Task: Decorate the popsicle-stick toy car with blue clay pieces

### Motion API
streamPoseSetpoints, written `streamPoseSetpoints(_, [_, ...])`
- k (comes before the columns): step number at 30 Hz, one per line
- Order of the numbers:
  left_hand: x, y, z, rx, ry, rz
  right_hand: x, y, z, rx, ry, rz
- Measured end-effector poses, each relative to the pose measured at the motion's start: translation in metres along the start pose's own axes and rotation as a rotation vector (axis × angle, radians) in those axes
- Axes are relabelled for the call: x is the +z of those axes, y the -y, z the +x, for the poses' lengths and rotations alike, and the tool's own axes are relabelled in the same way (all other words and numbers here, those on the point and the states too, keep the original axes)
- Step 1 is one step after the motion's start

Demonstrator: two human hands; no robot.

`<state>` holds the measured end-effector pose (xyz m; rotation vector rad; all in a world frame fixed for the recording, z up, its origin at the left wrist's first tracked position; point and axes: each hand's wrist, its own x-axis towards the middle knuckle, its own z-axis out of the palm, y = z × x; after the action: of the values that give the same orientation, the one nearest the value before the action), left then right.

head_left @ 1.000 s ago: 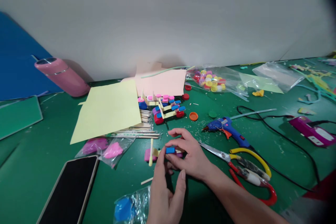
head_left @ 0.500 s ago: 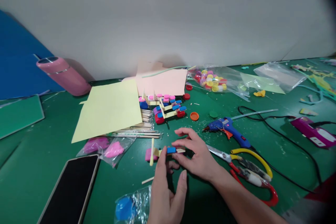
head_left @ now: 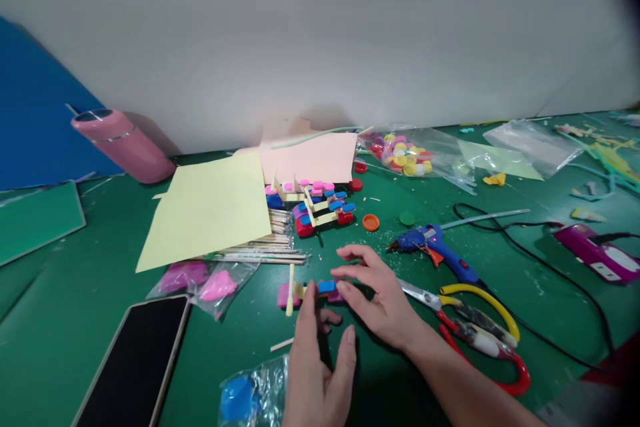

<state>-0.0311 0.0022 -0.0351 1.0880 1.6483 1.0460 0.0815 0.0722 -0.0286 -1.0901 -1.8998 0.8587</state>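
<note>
Here, the left hand (head_left: 313,363) has its thumb and pointer wide apart. The blue block (head_left: 327,287) sits between both hands' fingertips. I can't tell if the right hand (head_left: 377,300) pinches it.

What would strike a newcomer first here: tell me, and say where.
Probably the pink flask at the left by the wall, with the big yellow sheet nearby. At front centre, the left hand and right hand flank a small blue block. Right of them lie a blue glue gun and scissors with red and yellow handles.
</note>
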Motion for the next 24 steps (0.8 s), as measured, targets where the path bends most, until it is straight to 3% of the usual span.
streamPoseSetpoints(3, [-0.002,0.0,0.001,0.013,0.01,0.012,-0.001,0.009,-0.011,0.074,-0.032,-0.033])
streamPoseSetpoints(9, [-0.006,0.004,0.003,0.068,0.071,0.048,0.004,0.018,-0.042,0.171,0.073,-0.087])
streamPoseSetpoints(15, [-0.001,0.004,-0.001,0.027,-0.009,0.034,0.011,0.013,-0.046,0.097,0.078,-0.095])
streamPoseSetpoints(24, [-0.001,0.006,0.0,0.04,0.017,0.025,0.015,0.011,-0.049,0.09,0.032,-0.088])
